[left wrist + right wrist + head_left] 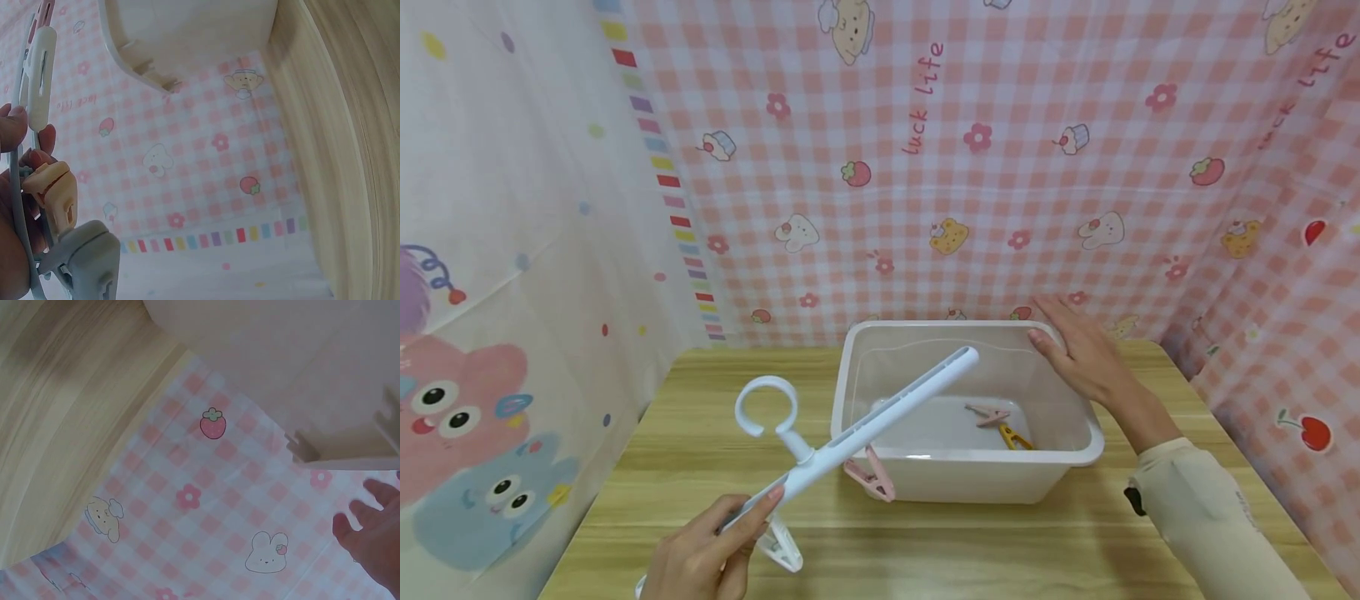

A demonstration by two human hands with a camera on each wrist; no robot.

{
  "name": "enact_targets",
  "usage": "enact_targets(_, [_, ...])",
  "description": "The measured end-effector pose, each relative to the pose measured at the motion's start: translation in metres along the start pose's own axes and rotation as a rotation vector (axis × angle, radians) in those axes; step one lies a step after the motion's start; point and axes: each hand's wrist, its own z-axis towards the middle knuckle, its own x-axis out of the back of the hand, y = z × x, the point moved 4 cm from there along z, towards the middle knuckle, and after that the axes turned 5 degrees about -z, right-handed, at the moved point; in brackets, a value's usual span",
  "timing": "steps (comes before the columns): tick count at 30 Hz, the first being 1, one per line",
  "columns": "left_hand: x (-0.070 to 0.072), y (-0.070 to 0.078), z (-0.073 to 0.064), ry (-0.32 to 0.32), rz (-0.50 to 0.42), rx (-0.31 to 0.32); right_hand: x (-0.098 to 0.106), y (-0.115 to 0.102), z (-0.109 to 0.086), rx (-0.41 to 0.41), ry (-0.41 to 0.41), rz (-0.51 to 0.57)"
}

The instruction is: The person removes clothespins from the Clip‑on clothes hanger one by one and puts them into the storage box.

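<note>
Hanger (883, 421) bearing clips (874, 479) tilted in the left hand's (700, 550) grip above the desk (692, 442); the right hand (1082, 354), fingers extended, was by the bin (955, 482), contact unclear. Clip-fitting seemed the step; next probably called for taking a loose clip (1015, 438) inside.

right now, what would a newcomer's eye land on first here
Probably the pale hanger, gripped in the left hand and slanting across the view of the bin. Next might come the yellow clip and pink clip lying inside the bin, then the pink checked cloth behind the table.
</note>
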Motion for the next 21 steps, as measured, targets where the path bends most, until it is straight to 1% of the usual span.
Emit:
enact_targets(10, [-0.003, 0.0, 0.002, 0.001, 0.003, 0.003, 0.002, 0.003, -0.003, -0.031, -0.027, -0.049])
enact_targets(15, [-0.005, 0.001, 0.004, -0.003, -0.004, 0.0, 0.002, 0.002, -0.007, -0.005, -0.023, -0.056])
enact_targets(19, [-0.007, 0.002, 0.006, -0.001, -0.002, -0.013, 0.006, -0.011, -0.015, 0.026, -0.025, -0.068])
enact_targets(21, [-0.008, 0.003, 0.007, 0.01, -0.004, -0.03, 0.008, -0.022, -0.02, 0.056, -0.005, -0.076])
